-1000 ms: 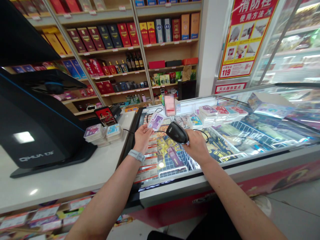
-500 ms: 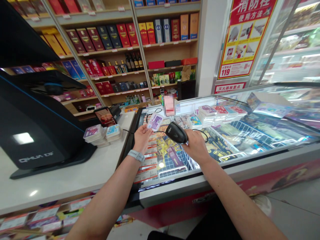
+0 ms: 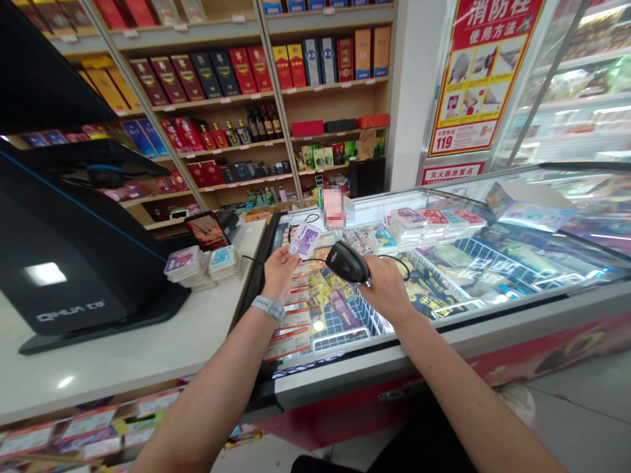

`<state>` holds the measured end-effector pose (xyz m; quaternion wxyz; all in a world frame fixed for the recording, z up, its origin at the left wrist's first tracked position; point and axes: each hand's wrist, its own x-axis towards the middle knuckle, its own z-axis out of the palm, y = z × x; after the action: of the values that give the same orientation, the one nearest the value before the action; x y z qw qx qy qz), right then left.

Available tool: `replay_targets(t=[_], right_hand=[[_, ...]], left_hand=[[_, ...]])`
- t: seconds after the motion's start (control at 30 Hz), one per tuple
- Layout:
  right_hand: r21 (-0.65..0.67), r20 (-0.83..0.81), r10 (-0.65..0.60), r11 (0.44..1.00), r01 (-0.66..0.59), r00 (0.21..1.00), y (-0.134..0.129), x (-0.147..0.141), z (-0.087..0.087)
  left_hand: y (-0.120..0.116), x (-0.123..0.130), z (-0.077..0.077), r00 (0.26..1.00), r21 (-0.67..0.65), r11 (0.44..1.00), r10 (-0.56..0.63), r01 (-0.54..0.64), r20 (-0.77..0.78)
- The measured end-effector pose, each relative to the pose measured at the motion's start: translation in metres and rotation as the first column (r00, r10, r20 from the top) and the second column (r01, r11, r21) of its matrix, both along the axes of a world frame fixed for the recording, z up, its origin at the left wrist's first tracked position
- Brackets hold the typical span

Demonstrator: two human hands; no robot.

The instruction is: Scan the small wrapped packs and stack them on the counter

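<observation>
Between the fingertips of my left hand (image 3: 280, 270) is a small flat white-and-purple packet (image 3: 304, 240), held by its lower left edge with the printed face up. My right hand (image 3: 387, 284) is wrapped round the handle of a black barcode scanner (image 3: 347, 261), whose head points left toward the packet, a short gap away. A thin black cable runs behind both hands. Both hands are over the glass top of a chest freezer (image 3: 419, 338). Under the glass, wire baskets (image 3: 340, 339) hold wrapped ice creams.
Stacks of similar flat packs (image 3: 411, 226) lie on the freezer's far side, and more packs (image 3: 185, 266) sit on the white counter (image 3: 123, 355) at left. A black checkout terminal (image 3: 73, 249) stands on that counter. Shelves of boxes and bottles (image 3: 266, 123) line the back.
Almost nothing differs. Both hands keep the packet and the scanner in nearly the same place, and the picture on the small screen at the counter has changed.
</observation>
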<state>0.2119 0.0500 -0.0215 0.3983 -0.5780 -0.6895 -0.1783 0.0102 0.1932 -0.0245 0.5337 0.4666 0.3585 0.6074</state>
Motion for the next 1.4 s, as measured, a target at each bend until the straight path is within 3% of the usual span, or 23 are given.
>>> replay_targets(t=[1.4], right_hand=[[-0.039,0.0,0.01,0.999,-0.01,1.0,-0.0005,0.0005,-0.0001]], left_hand=[[-0.002,-0.0016,0.0005,1.0,0.013,1.0,0.004,-0.004,0.012]])
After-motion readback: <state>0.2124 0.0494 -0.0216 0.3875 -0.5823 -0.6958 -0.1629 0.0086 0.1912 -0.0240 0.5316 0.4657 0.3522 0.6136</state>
